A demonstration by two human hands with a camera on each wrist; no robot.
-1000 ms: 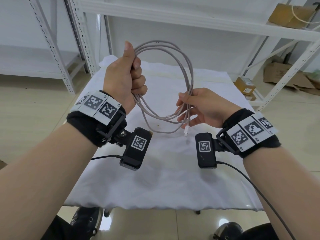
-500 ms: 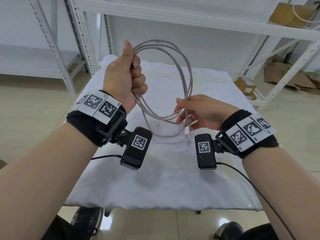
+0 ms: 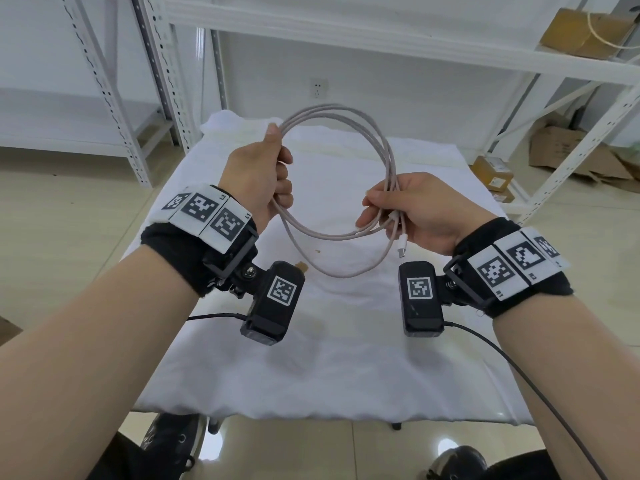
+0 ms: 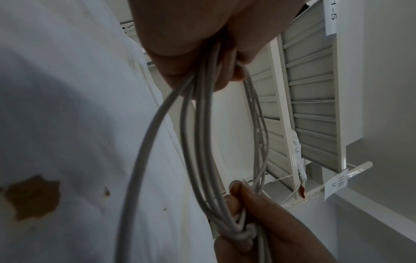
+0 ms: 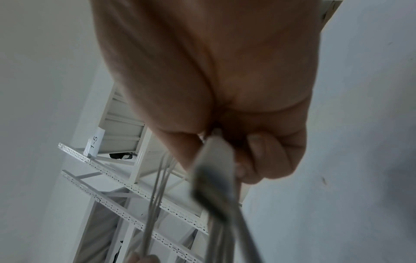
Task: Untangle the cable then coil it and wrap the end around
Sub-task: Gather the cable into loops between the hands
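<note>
A pale grey cable (image 3: 375, 140) is gathered into a coil of several loops, held up above the white cloth. My left hand (image 3: 266, 174) grips the coil's left side in a fist, thumb up along the strands. My right hand (image 3: 412, 209) pinches the coil's right side, where one turn of the cable wraps the bundle (image 4: 246, 233). The white plug end (image 3: 402, 245) hangs just below the right fingers. One loose loop (image 3: 346, 273) sags lower than the others. In the right wrist view the plug (image 5: 216, 170) is blurred, close to the lens.
A table with a white cloth (image 3: 332, 358) lies beneath the hands; the cloth has a brown stain (image 4: 31, 197). White metal shelving (image 3: 381, 32) stands behind and to the right. Cardboard boxes (image 3: 491, 173) sit on the floor at the right.
Both hands have dropped lower and the coil has rounded out. The right hand has gone from loosely touching the strands to pinching the bundle, with the plug end hanging below it.
</note>
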